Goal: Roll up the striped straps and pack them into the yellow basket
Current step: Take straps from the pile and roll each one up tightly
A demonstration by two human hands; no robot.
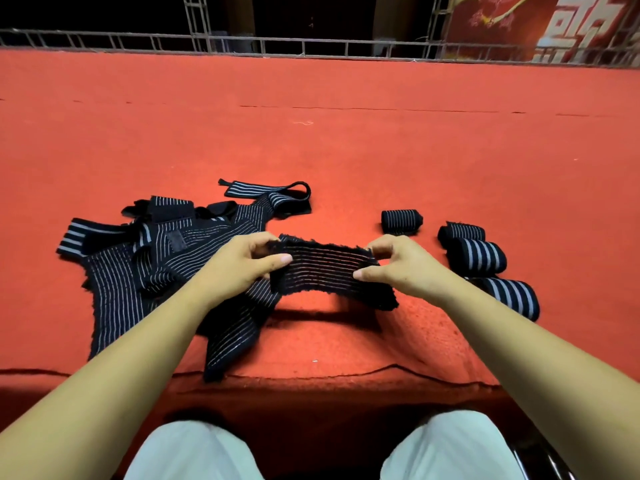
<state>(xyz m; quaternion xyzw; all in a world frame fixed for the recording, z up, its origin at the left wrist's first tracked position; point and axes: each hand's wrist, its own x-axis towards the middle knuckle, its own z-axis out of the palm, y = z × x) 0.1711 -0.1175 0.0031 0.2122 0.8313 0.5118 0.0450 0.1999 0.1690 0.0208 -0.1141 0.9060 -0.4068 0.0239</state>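
A black strap with thin pale stripes (325, 268) is stretched between both hands just above the red carpet. My left hand (242, 263) pinches its left end, and my right hand (398, 265) pinches its right end. A heap of unrolled striped straps (145, 261) lies to the left, partly under my left forearm. One rolled strap (401, 221) sits behind my right hand. Three more rolled straps (476, 254) lie in a row at the right. No yellow basket is in view.
The red carpet (346, 150) covers a raised platform whose front edge (311, 377) runs just before my knees. A metal truss rail (311, 46) lines the far side. My light trouser legs (194, 452) show at the bottom.
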